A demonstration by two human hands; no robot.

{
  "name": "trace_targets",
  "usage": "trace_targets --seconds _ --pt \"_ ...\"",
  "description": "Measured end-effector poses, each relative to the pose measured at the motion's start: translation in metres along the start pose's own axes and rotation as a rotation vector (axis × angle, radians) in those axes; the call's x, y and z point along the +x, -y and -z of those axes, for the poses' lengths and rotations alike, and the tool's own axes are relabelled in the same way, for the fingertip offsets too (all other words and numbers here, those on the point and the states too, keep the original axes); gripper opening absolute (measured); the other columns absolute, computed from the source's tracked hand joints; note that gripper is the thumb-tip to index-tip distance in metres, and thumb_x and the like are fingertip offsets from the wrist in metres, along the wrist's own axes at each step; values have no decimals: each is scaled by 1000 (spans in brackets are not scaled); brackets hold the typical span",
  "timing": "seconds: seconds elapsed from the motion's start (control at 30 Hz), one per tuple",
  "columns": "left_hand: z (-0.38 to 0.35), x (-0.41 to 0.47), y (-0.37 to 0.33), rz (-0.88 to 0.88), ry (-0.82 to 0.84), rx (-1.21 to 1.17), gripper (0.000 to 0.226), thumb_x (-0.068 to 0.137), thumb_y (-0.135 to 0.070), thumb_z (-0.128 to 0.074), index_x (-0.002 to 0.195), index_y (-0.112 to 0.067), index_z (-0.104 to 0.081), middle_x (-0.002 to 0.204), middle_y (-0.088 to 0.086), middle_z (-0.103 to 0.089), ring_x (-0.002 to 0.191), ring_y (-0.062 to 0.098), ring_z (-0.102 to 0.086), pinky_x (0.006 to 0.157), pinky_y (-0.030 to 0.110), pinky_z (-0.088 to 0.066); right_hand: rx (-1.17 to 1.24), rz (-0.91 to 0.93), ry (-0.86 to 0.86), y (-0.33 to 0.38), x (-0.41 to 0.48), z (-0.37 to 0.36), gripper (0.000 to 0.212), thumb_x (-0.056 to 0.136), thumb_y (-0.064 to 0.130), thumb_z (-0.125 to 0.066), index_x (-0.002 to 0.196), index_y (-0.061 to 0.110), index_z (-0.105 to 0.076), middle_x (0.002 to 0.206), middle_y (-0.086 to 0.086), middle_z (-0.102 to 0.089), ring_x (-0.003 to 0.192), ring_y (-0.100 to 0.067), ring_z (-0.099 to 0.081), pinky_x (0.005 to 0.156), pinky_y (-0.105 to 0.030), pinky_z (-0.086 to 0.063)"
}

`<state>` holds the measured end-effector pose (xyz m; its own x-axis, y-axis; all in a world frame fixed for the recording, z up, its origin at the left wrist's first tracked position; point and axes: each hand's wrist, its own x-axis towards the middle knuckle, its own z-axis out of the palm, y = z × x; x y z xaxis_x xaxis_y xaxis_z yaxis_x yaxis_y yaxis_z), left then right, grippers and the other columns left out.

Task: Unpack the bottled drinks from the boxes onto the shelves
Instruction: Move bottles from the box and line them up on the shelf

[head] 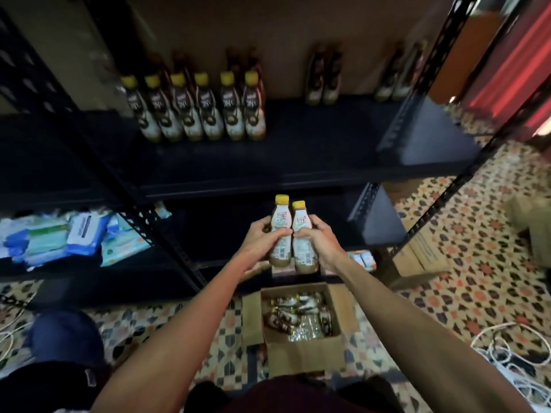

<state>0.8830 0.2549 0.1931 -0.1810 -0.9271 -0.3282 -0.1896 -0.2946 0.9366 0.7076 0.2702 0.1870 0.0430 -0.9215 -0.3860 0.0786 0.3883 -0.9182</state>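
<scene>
**Step in hand:** transfer of one bottle pair from box to shelf, judged to be in the carry phase.

The shelving unit (298, 171) stands directly beyond the open box (304, 357). It is black steel with flat matte decks and perforated angle uprights. The floor (477, 263) under and around the box is glossy patterned tile in cream, orange and dark star shapes.

The open box is brown corrugated cardboard with its flaps folded outward. Inside it, the boxed bottles (286, 314) lie on their sides among crumpled clear film.

High beyond the box, on the upper deck, the shelved bottles (196, 114) stand upright. Six form a front row, with more behind and small groups further right along the back.

Both hands sit above the far edge of the box, below the upper deck.
- The left hand (262, 241) wraps the left bottle (281, 217) at mid-body.
- The right hand (320, 238) wraps the right bottle (299, 223) the same way.

The two bottles are upright, side by side and about touching. Each is waisted plastic with a smooth printed sleeve, cream above and brown at the base, and a yellow screw cap.

**Next move:**
1. Lift the pair up and forward over the deck's front lip.
2. Set both bases flat on bare deck beside the row.

The sleeves look slick, so a firm hold is advised.
</scene>
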Motion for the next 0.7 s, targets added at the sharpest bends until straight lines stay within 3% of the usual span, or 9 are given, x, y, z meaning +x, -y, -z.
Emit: trace_targets --seconds 0.17,0.3,0.47,0.63,0.7 --pt "15 11 -62 -169 -41 73 35 80 -26 -80 114 -22 -71 104 -6 -75 96 7 -71 85 26 -55 -12 159 37 62 9 1 38 73 6 -73 109 16 -67 113 -23 -69 105 -41 -69 95 -59 -54" --pt "25 16 -105 -295 -59 94 31 81 -23 -79 111 -19 -72 100 -4 -76 91 4 -70 73 16 -52 -29 266 57 103 18 2 42 72 7 -76 113 11 -67 115 -24 -69 108 -42 -68 94 -56 -56" --pt "39 30 -139 -395 -92 115 36 79 -23 -83 112 -16 -71 101 -3 -76 92 4 -71 73 15 -52 -123 391 6 147 31 2 41 70 13 -81 110 19 -72 106 -9 -76 101 -28 -73 93 -50 -58" --pt "50 50 -152 -440 -103 170 41 77 -20 -85 114 -17 -68 103 -6 -74 94 3 -69 76 13 -52 -207 462 -16 170 47 4 40 74 2 -84 105 24 -72 99 4 -78 96 -13 -74 84 -30 -58" --pt "51 59 -153 -427 -111 192 43 77 -21 -85 116 -19 -66 104 -10 -72 96 2 -67 77 11 -51 -225 478 -12 173 54 4 45 74 -3 -84 107 25 -71 101 3 -78 99 -13 -73 86 -30 -58"
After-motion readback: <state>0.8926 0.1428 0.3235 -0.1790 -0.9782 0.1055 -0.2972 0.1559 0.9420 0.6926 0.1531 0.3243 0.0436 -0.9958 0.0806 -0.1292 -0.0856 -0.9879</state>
